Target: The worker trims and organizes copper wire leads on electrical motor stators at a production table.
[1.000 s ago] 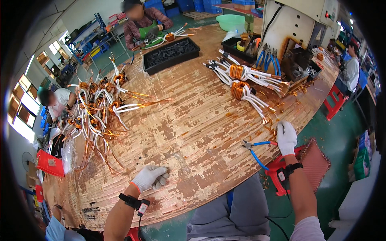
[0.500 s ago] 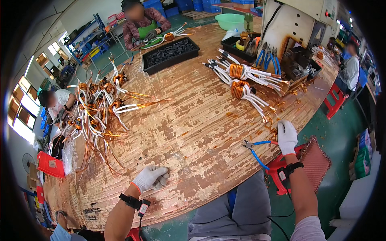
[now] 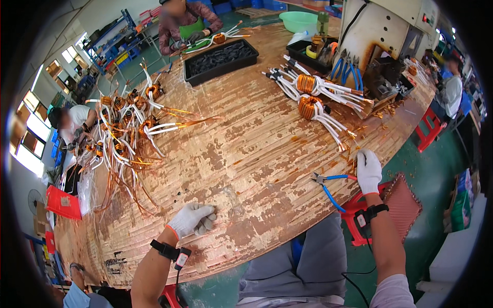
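My left hand (image 3: 193,219), in a white knit glove, rests near the table's front edge with its fingers curled in; nothing shows in it. My right hand (image 3: 368,171), gloved alike, is at the right edge with its fingers pressed together and pointing away; their inner side is hidden. Beside it lie blue-handled cutting pliers (image 3: 328,188), jaws to the left, one handle end reaching the glove. Beyond the right hand lie copper-wound ring coils (image 3: 310,108) with white-sleeved leads. A tangled heap of similar coils (image 3: 123,128), with bare copper ends, covers the table's left side.
The worn wooden table (image 3: 241,169) has a curved edge. A black tray (image 3: 221,62) of dark pieces stands far back. Several pliers (image 3: 346,71) hang beside a machine (image 3: 375,31) at the far right. A red stool (image 3: 354,215) is under the right edge. Co-workers sit around.
The view has shifted slightly, moving the far coils and tray a little right. Both hands and the pliers keep nearly the same places on the table.
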The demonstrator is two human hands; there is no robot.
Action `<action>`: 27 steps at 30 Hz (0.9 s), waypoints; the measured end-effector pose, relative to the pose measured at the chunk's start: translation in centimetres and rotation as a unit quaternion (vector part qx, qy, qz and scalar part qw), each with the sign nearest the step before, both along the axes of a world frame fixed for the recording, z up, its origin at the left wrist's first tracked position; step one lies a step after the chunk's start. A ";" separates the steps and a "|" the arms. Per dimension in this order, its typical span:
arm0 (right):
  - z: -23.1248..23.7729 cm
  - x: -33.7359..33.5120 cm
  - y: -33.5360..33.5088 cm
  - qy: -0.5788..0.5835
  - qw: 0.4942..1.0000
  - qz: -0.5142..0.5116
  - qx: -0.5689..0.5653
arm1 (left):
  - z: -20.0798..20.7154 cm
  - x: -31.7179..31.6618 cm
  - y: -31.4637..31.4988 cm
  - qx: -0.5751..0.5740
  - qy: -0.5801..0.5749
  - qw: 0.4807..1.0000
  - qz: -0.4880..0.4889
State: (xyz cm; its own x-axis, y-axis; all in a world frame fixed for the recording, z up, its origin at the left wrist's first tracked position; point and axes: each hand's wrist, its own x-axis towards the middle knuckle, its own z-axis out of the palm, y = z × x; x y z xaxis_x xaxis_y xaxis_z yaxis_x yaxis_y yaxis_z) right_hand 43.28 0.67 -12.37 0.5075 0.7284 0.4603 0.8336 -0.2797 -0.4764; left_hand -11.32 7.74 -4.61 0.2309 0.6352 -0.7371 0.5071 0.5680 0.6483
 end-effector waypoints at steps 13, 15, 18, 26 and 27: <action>0.0 -0.1 -0.2 0.005 1.000 -0.016 -0.012 | -0.6 -0.3 0.2 0.006 0.019 1.000 -0.009; -0.2 0.1 -0.1 0.000 1.000 -0.013 -0.012 | -0.7 -0.5 0.1 0.011 0.007 1.000 -0.006; -0.2 0.2 -0.1 0.000 1.000 -0.010 -0.012 | -0.2 -0.1 0.0 0.002 0.010 1.000 0.000; -0.5 0.3 -0.1 0.002 1.000 -0.004 0.003 | -0.6 -0.2 0.1 -0.002 0.002 1.000 0.001; -0.5 0.3 0.0 0.001 1.000 -0.002 0.007 | -0.6 -0.2 0.2 0.000 -0.002 1.000 0.004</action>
